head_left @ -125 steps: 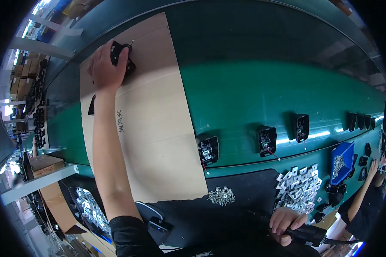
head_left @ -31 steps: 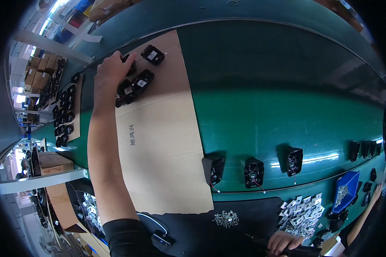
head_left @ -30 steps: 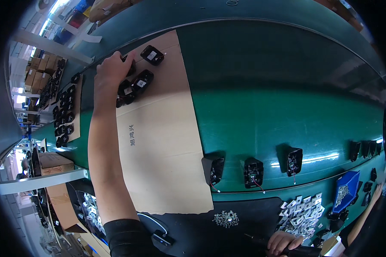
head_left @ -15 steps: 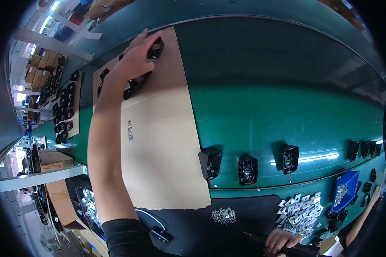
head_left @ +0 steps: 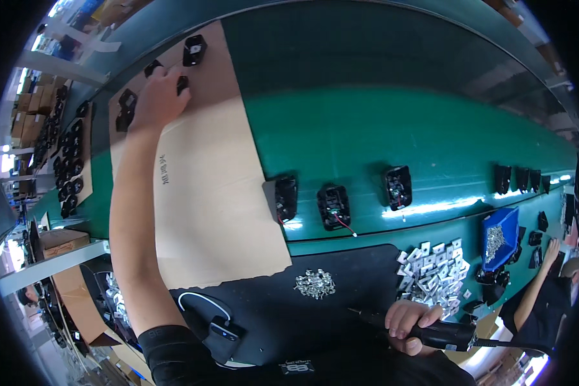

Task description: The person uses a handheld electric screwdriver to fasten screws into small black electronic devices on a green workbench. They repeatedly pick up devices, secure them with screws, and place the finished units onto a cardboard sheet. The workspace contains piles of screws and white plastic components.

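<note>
My left hand [head_left: 161, 100] reaches to the far part of a cardboard sheet [head_left: 206, 212], its thumb and fingers closed around a black plastic housing [head_left: 183, 85] that they partly hide. Other black housings lie close by: one [head_left: 194, 50] beyond the hand, one [head_left: 153, 67] at its fingertips and some [head_left: 127, 110] to its left. Low on the right, my right hand [head_left: 412, 325] grips a corded electric screwdriver [head_left: 444, 336], its bit pointing left above a black mat [head_left: 264, 321].
Three wired black housings [head_left: 334, 207] stand on the green bench. Screws [head_left: 315, 284] are heaped on the mat, beside many small metal plates [head_left: 431, 273]. A blue bin [head_left: 500, 239] holds small parts. Another person's arm [head_left: 539, 283] is at the right. A power bank [head_left: 225, 330] lies near my left arm.
The whole view has shifted, so the bench appears higher and further left. My left hand has drawn back from the farthest housing to a nearer one. More of the screwdriver shows.
</note>
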A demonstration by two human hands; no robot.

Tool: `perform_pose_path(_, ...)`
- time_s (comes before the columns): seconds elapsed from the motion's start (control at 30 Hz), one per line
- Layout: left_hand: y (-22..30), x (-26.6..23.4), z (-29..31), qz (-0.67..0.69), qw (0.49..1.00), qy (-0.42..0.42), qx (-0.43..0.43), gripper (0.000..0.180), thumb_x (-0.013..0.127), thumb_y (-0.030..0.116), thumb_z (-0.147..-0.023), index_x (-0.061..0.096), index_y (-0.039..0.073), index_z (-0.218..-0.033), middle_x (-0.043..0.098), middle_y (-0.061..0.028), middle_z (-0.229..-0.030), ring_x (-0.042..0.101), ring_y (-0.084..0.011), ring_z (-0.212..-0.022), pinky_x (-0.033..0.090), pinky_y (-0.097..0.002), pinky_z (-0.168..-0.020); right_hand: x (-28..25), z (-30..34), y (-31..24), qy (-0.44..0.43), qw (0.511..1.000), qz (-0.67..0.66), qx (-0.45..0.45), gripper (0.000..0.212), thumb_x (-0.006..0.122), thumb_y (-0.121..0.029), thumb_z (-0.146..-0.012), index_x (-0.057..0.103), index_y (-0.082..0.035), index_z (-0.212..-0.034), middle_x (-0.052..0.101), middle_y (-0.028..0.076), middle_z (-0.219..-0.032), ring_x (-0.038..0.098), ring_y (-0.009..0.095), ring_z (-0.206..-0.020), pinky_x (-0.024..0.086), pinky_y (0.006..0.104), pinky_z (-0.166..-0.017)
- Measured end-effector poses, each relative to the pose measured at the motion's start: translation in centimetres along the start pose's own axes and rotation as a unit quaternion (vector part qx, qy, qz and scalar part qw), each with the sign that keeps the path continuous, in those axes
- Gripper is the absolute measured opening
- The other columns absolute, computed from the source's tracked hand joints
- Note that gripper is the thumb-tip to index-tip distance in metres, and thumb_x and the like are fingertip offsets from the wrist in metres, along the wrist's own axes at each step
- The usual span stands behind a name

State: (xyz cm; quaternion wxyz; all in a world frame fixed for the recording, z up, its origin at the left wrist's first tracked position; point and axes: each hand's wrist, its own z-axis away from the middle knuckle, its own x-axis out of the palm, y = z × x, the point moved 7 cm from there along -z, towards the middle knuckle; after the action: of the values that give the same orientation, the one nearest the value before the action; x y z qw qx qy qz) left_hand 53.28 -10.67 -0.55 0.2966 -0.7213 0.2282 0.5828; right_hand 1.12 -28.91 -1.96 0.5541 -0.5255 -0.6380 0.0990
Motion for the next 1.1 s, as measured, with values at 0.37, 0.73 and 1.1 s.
perform_pose_path(0.37,4.0,-0.4,1.5,0.146,0.972,-0.067,0.172,0.051,0.050,-0.011,-0.066,0.054,0.007,-0.114,0.049,-0.0154,-0.132,0.042,-0.0355,-0.126,0.036,-0.0399,-0.104,0.6,0.0,0.0,-0.014,1.000,0.020,0.010,0.038,0.068,-0.010,-0.080,0.039,-0.013,-0.106,0.054,0.002,-0.068,0.055,0.017,-0.055,0.047,0.0323,-0.054)
perform_pose_path(0.73,13.1,-10.7,13.6,0.222,0.971,0.032,0.087,0.027,0.063,0.004,-0.075,0.059,0.005,-0.102,0.059,-0.0136,-0.107,0.058,-0.0318,-0.100,0.047,-0.0375,-0.085,1.7,0.6,0.0,0.059,0.997,0.017,0.052,0.035,0.065,-0.009,-0.085,0.039,-0.013,-0.107,0.051,0.003,-0.072,0.052,0.017,-0.065,0.045,0.0362,-0.065)
perform_pose_path(1.1,33.8,-9.4,28.3,0.465,0.883,-0.053,0.047,0.014,0.072,0.010,-0.074,0.062,0.006,-0.083,0.061,-0.0086,-0.079,0.062,-0.0277,-0.072,0.051,-0.0374,-0.061,1.2,-0.1,-8.2,0.134,0.987,0.022,-0.087,0.039,0.070,-0.022,-0.081,0.045,-0.014,-0.109,0.052,0.000,-0.071,0.049,0.014,-0.061,0.040,0.0309,-0.061)
